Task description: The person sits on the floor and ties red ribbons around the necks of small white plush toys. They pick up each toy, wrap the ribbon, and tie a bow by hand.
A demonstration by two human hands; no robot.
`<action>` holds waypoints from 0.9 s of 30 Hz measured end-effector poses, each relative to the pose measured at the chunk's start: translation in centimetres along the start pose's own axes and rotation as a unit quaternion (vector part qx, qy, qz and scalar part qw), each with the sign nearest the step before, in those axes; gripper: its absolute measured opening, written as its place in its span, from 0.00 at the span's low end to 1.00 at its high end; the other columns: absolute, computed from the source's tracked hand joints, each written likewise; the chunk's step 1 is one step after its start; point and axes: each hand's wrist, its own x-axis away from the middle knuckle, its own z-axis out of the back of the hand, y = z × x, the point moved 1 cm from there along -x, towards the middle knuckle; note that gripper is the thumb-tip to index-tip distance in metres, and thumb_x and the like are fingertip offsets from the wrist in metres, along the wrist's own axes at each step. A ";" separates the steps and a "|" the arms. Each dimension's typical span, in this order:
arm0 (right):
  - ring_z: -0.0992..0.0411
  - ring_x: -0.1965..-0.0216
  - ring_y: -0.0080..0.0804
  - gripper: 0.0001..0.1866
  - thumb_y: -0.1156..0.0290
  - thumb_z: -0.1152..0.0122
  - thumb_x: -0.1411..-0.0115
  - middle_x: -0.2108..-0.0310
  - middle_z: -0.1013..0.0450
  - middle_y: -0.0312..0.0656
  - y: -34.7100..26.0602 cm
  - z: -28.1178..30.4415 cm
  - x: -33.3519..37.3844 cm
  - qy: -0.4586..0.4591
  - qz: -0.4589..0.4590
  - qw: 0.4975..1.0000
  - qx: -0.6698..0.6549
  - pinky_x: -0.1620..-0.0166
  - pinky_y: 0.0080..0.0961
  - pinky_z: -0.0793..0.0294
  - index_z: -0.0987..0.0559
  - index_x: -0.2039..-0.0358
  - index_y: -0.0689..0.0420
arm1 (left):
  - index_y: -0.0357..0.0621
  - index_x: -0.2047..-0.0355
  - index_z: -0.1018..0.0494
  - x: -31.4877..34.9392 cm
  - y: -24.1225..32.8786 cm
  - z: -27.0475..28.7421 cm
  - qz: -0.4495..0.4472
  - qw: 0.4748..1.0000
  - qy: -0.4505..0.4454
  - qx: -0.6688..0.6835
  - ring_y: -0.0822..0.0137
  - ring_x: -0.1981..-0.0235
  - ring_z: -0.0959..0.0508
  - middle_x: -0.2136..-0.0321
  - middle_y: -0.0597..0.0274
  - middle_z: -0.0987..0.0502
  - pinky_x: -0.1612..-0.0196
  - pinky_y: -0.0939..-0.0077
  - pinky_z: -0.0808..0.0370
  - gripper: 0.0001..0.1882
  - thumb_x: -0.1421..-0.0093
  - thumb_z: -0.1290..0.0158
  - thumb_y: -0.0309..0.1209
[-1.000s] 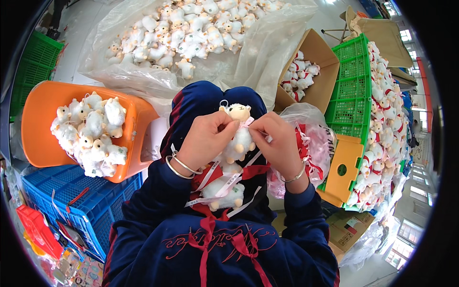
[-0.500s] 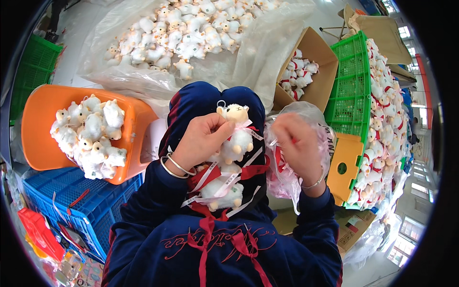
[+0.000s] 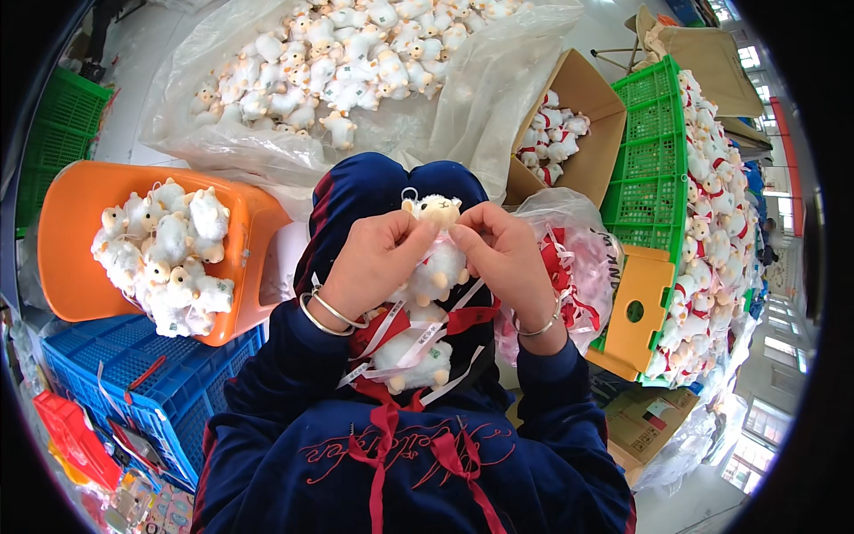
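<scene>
A small white plush sheep (image 3: 444, 270) with a cream face and a hanging loop sits upright on my lap. My left hand (image 3: 381, 256) pinches the ribbon at its neck from the left side. My right hand (image 3: 503, 258) meets it there, thumb and fingertips closed at the same ribbon; most of the ribbon is hidden behind the fingers. Just below, another white plush sheep (image 3: 412, 358) lies on my lap among red ribbons (image 3: 472, 319) and printed white ribbons (image 3: 422, 343).
Plush sheep fill an orange bin (image 3: 71, 240) at left, above a blue crate (image 3: 133, 365). More lie on plastic sheeting (image 3: 485, 98) ahead. At right are a cardboard box (image 3: 594, 111), a clear bag (image 3: 569, 209) with red and pink ribbons, and a green crate (image 3: 654, 133) beside more sheep.
My right hand has moved left from over the ribbon bag to the sheep's neck, beside my left hand. My left hand has stayed on the sheep.
</scene>
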 end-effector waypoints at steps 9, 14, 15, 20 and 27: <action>0.33 0.76 0.14 0.09 0.69 0.38 0.32 0.77 0.27 0.31 2.8 -1.4 -0.1 0.100 0.102 0.986 0.089 0.73 0.18 0.33 0.23 0.67 0.61 | 0.35 0.69 0.24 0.6 -0.5 -0.2 -0.089 0.993 0.039 -0.067 0.81 0.76 0.29 0.78 0.69 0.25 0.72 0.82 0.31 0.13 0.32 0.44 0.33; 0.31 0.74 0.19 0.13 0.66 0.40 0.31 0.77 0.26 0.35 1.7 -1.1 -0.1 0.075 0.025 0.996 0.040 0.70 0.23 0.30 0.22 0.67 0.63 | 0.32 0.69 0.25 0.5 -1.4 0.1 -0.064 0.997 0.030 -0.015 0.72 0.79 0.28 0.81 0.58 0.25 0.72 0.72 0.29 0.15 0.31 0.47 0.33; 0.30 0.74 0.19 0.14 0.65 0.41 0.30 0.77 0.26 0.35 2.2 -0.7 -0.3 0.070 0.010 0.997 0.020 0.69 0.22 0.30 0.22 0.67 0.64 | 0.33 0.69 0.25 0.5 -1.6 0.4 -0.051 0.998 0.022 -0.007 0.73 0.78 0.29 0.81 0.60 0.26 0.72 0.73 0.29 0.16 0.30 0.48 0.34; 0.27 0.64 0.22 0.18 0.63 0.39 0.33 0.64 0.23 0.39 2.0 0.6 0.3 0.039 -0.002 0.999 0.031 0.59 0.22 0.25 0.23 0.53 0.65 | 0.35 0.68 0.25 0.9 -1.3 0.8 -0.009 0.999 -0.002 0.048 0.77 0.75 0.31 0.78 0.66 0.27 0.68 0.78 0.32 0.20 0.26 0.55 0.39; 0.25 0.47 0.44 0.42 0.66 0.27 0.51 0.48 0.27 0.53 2.4 -1.0 2.1 0.027 0.104 0.987 0.119 0.44 0.34 0.26 0.35 0.37 0.63 | 0.34 0.68 0.25 1.0 0.1 0.3 -0.028 0.998 -0.042 0.041 0.73 0.73 0.27 0.77 0.63 0.24 0.66 0.75 0.28 0.22 0.25 0.56 0.41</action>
